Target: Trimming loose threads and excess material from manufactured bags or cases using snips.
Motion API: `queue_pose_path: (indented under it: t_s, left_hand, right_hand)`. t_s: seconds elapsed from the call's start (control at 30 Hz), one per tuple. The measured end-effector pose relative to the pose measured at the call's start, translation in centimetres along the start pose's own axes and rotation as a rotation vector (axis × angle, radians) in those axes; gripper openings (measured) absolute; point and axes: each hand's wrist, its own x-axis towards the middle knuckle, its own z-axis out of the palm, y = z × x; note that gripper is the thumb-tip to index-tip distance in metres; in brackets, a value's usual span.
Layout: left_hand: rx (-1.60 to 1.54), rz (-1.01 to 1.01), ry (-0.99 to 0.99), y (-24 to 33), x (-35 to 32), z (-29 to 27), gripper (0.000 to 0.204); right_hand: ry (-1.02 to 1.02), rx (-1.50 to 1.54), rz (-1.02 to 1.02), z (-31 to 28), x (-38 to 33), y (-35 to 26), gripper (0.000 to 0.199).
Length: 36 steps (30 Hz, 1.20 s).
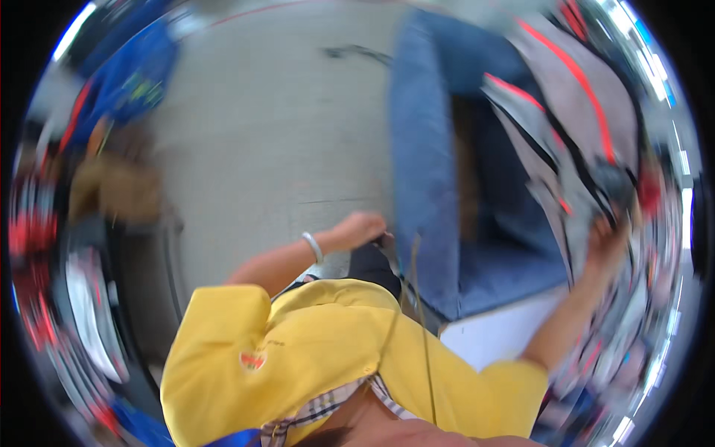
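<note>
- The left hand reaches forward and rests on the near left edge of a blue denim-like sheet of cloth. It carries a silver bangle at the wrist. Its fingers curl down over something dark at that edge, but motion blur hides whether they pinch the cloth or only press on it, so the grip cannot be told.
- The right hand is stretched far out to the right, up against a stack of grey cloth pieces with red stripes. It seems closed on the lower end of that stack, probably to steady or lift it. The blur is too strong to be certain of the hold.
- The blue cloth lies spread over a work table, whose pale bare corner shows just below the cloth's near edge. The grey striped pieces hang or lean along the table's right side, overlapping the blue cloth.
- The arms are spread wide apart, one on each material, which suits keeping both in place at once.
- A yellow shirt fills the lower middle of the view.
- A pale grey floor lies beyond the table's left edge, with blurred blue and brown bundles at the far left.
</note>
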Motion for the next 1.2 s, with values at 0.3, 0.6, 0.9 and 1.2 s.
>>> queue_pose_path:
  t_s: [0.3, 0.6, 0.9, 1.2]
  left_hand:
    - [-0.014, -0.979, 1.162, -23.2, -60.8, -14.0, 0.026]
    - [-0.705, -0.831, 2.150, -28.3, -87.8, -6.7, 0.016]
    - [-1.075, -0.554, 1.959, -18.0, -90.5, -15.7, 0.021]
    - [-1.351, -0.802, 2.477, -24.9, -103.3, -7.4, 0.020]
  right_hand:
    - [0.075, -0.964, -0.740, 16.8, -23.2, -1.7, 0.044]
    - [-0.781, -0.075, 0.127, 71.5, -31.1, 16.2, 0.046]
    - [-1.385, 0.310, -0.246, 113.9, -57.8, 19.0, 0.044]
    - [-1.314, 0.117, -0.652, 135.0, -91.7, 43.1, 0.053]
